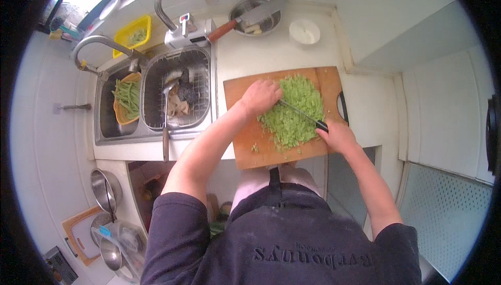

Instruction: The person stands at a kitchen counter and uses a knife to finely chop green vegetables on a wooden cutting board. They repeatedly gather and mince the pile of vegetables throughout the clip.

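Note:
A wooden cutting board [250, 160] lies at the counter's front edge, its front overhanging slightly. Finely chopped green vegetable [295, 132] is heaped across its middle and right. My right hand [339, 135] grips the black handle of a kitchen knife [299, 111], whose narrow blade crosses the heap slantwise. At the blade's far end is my left hand [263, 96], fingers bent down by the tip; whether they hold the blade or only rest against it is hidden. Loose green bits [255, 148] lie near the board's front left.
Left is a double sink [156, 136] with green beans [127, 97] in a basket and a long-handled ladle [165, 128] over the rack. Behind the board are a cleaver [260, 13] across a metal bowl [248, 32] and a white bowl [304, 32]. A wall [407, 23] bounds the right.

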Available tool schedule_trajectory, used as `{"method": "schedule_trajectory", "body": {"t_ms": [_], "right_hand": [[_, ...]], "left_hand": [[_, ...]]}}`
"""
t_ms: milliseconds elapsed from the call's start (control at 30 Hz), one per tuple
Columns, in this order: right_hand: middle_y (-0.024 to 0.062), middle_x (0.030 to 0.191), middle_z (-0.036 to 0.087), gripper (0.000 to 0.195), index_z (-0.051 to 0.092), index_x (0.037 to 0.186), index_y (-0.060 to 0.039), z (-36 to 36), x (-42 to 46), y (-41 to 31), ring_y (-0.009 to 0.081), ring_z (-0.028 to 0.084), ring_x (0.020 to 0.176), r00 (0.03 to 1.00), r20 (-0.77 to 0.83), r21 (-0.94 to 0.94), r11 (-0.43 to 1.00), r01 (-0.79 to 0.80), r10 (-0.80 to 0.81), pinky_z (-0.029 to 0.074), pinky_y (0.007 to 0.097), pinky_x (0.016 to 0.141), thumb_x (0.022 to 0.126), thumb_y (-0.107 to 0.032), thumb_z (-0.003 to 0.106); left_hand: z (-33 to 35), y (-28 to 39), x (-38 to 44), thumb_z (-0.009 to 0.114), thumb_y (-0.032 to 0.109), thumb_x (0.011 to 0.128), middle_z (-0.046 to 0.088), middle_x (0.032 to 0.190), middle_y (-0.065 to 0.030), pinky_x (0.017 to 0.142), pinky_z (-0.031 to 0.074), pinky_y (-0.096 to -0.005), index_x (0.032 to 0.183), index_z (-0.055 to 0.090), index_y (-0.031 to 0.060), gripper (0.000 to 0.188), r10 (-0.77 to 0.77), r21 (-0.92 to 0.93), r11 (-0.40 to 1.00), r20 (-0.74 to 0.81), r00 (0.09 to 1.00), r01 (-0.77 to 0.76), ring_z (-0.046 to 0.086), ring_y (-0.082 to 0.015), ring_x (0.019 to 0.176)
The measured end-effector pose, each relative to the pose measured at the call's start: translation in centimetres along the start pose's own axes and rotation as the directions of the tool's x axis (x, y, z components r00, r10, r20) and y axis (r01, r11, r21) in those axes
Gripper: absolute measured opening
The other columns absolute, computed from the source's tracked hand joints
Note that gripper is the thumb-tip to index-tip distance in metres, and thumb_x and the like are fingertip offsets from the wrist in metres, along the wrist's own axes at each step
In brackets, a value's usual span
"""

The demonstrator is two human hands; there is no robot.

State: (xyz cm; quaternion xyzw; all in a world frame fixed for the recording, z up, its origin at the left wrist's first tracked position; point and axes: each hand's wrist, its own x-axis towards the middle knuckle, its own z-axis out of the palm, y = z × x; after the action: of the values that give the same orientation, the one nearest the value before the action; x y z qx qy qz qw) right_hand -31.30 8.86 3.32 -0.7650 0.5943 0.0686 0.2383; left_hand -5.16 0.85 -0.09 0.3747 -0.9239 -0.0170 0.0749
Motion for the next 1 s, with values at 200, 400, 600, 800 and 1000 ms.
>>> {"method": "schedule_trajectory", "body": {"t_ms": [200, 400, 600, 800, 1000], "right_hand": [[0.0195, 0.072, 0.061, 0.042, 0.052, 0.084, -0.0023, -3.1, -1.7, -2.9, 0.0364, 0.060, 0.066, 0.999, 0.031, -0.073, 0.997, -0.011, 0.013, 0.048, 0.0455, 0.058, 0.082, -0.044, 0.051], [0.0167, 0.069, 0.061, 0.041, 0.053, 0.083, -0.0029, 0.3, -0.3, -0.9, 0.0352, 0.060, 0.064, 1.000, 0.020, -0.047, 0.999, 0.008, -0.007, 0.048, 0.0445, 0.057, 0.081, -0.044, 0.052], [0.0171, 0.072, 0.061, 0.042, 0.054, 0.085, -0.0038, -4.0, -1.0, -1.9, 0.0341, 0.060, 0.067, 0.999, 0.046, -0.105, 0.994, 0.003, 0.002, 0.048, 0.0438, 0.059, 0.081, -0.046, 0.052], [0.0168, 0.072, 0.061, 0.041, 0.053, 0.085, -0.0042, -0.5, 0.2, 0.4, 0.0346, 0.060, 0.067, 1.000, 0.021, -0.070, 0.997, 0.019, -0.018, 0.048, 0.0436, 0.059, 0.081, -0.045, 0.053], [0.0163, 0.065, 0.060, 0.041, 0.052, 0.081, -0.0036, -3.8, -3.0, -4.3, 0.0338, 0.061, 0.060, 1.000, 0.003, -0.133, 0.991, 0.022, -0.021, 0.049, 0.0436, 0.054, 0.081, -0.045, 0.053]], "left_hand": [[-2.4, 0.3, -1.9, 0.046, 0.013, 0.076, 0.051, 0.086, -0.0069, 0.075, 0.041, -0.0352, 0.080, 0.049, 0.0079, 0.007, -0.045, -0.080, 0.996, 0.023, 0.999, 0.047, 0.051, -0.0233, 0.086], [-0.4, 0.9, -2.4, 0.047, 0.013, 0.075, 0.051, 0.088, -0.0067, 0.076, 0.041, -0.0353, 0.082, 0.050, 0.0083, 0.009, -0.052, -0.025, 0.998, 0.088, 0.995, 0.054, 0.051, -0.0229, 0.087], [-1.2, 1.3, -2.5, 0.047, 0.011, 0.075, 0.052, 0.088, -0.0068, 0.076, 0.041, -0.0344, 0.083, 0.051, 0.0082, 0.009, -0.100, -0.044, 0.994, 0.030, 0.995, 0.101, 0.052, -0.0225, 0.089], [-0.7, 1.8, -1.5, 0.047, 0.010, 0.075, 0.052, 0.088, -0.0062, 0.076, 0.041, -0.0336, 0.083, 0.052, 0.0078, 0.009, -0.095, -0.022, 0.995, 0.056, 0.994, 0.096, 0.051, -0.0218, 0.090], [-3.8, 1.4, -4.2, 0.048, 0.012, 0.073, 0.051, 0.084, -0.0051, 0.075, 0.040, -0.0331, 0.081, 0.051, 0.0090, 0.009, -0.106, 0.000, 0.994, -0.062, 0.992, 0.107, 0.051, -0.0204, 0.084]]}}
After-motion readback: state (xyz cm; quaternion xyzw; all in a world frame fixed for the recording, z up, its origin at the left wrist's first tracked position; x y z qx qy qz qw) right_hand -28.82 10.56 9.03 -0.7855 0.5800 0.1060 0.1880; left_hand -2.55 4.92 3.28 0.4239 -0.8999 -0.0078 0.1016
